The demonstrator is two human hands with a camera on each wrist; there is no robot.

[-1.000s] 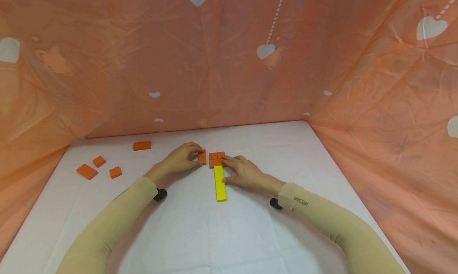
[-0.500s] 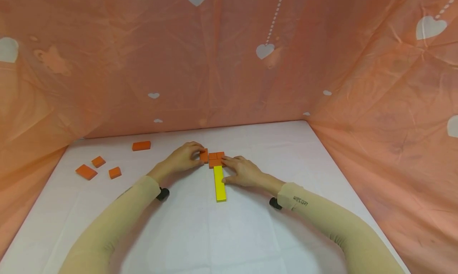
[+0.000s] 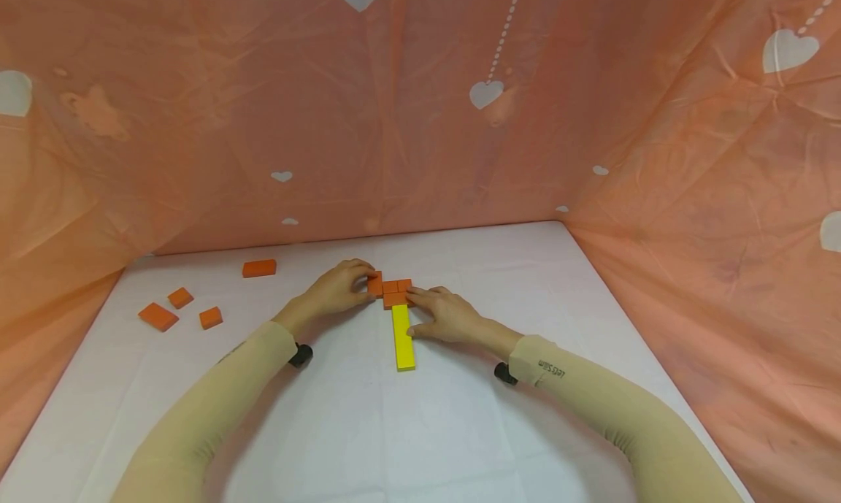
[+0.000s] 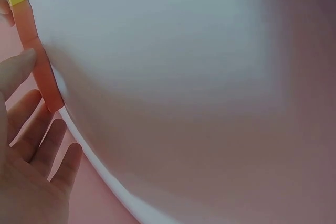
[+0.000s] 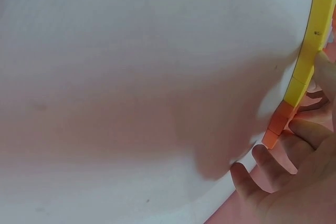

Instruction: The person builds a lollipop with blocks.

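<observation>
In the head view, my left hand (image 3: 333, 288) pinches an upright orange block (image 3: 374, 287) between thumb and fingers. That block touches the left side of a cluster: two small orange blocks (image 3: 390, 287) side by side above a wider orange block (image 3: 393, 300). Below the cluster runs a long yellow strip (image 3: 404, 342), with a seam across it in the right wrist view. My right hand (image 3: 452, 317) rests at the right, fingertips against the orange cluster and thumb touching the yellow strip's edge. Its fingers look fairly straight. Fingers partly hide the cluster's right end.
At the left of the white table (image 3: 328, 415) lie loose orange blocks: a rectangular one (image 3: 259, 269) near the back, another rectangle (image 3: 158, 317), and two small ones (image 3: 180, 297). A peach curtain (image 3: 420, 160) with hearts encloses the back and sides.
My left hand has slid its orange block rightward, closing the gap to the cluster. The right hand, the yellow strip and the loose blocks have stayed in place.
</observation>
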